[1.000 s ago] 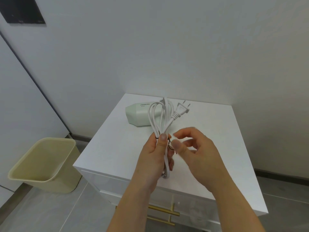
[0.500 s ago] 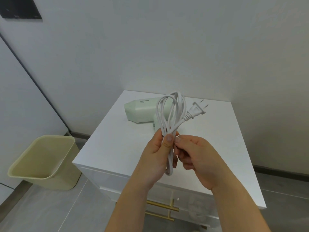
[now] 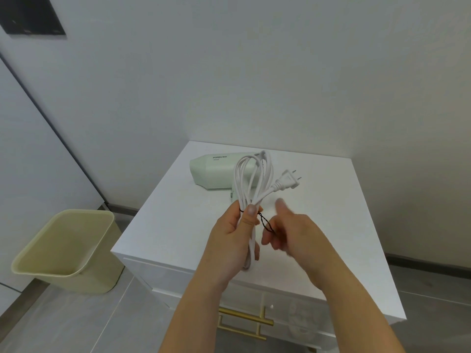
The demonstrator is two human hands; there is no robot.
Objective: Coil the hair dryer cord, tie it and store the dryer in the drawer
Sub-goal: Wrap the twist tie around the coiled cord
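Note:
My left hand (image 3: pixel 234 235) grips the coiled white cord (image 3: pixel 254 179) upright above the cabinet, thumb pressed on the bundle. A thin black twist tie (image 3: pixel 265 222) circles the bundle at my thumb, and its twisted tail sticks out to the right. The plug (image 3: pixel 288 180) juts out to the right of the loops. My right hand (image 3: pixel 295 233) is blurred just right of the tie, thumb lifted, fingers loosely bent near the tail's end. The pale green hair dryer (image 3: pixel 214 171) lies on the white cabinet top (image 3: pixel 173 225) behind the cord. Below is the shut drawer's gold handle (image 3: pixel 244 323).
A beige waste bin (image 3: pixel 66 250) stands on the grey floor left of the cabinet. White walls close in behind and to the right. A dark panel (image 3: pixel 30 16) hangs on the wall at the top left.
Half a second ago my right hand pinched the tie against the bundle. Now its thumb has lifted away and the tie's twisted tail shows. The cord bundle stays in my left hand.

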